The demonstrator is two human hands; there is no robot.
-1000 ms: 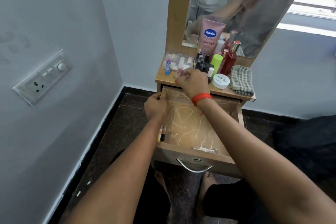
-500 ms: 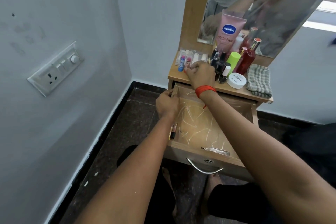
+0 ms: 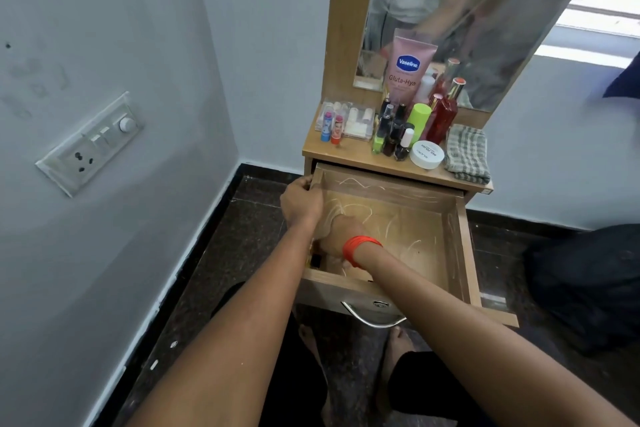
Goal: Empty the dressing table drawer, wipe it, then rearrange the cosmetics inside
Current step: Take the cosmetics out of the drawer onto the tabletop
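Observation:
The wooden drawer (image 3: 454,239) is pulled out, its floor streaked with pale scratches. My left hand (image 3: 300,199) grips the drawer's left wall near the back corner. My right hand (image 3: 341,239), with a red band at the wrist, reaches down into the near-left corner; its fingers are hidden. A small dark cosmetic stick (image 3: 315,261) shows beside it. On the tabletop stand two lip balms (image 3: 331,130), a clear box (image 3: 355,120), nail polish bottles (image 3: 394,140), a green bottle (image 3: 418,121), a red bottle (image 3: 443,118), a white jar (image 3: 426,154), a Vaseline tube (image 3: 410,69) and a checked cloth (image 3: 466,154).
A mirror (image 3: 485,10) rises behind the tabletop. The wall on the left carries a switchboard (image 3: 91,144). Dark fabric (image 3: 588,274) lies on the floor at the right. My feet (image 3: 311,340) are under the drawer's metal handle (image 3: 372,319).
My right hand has left the lip balms on the tabletop and dropped into the drawer's near-left corner. My left hand stays on the drawer's left wall.

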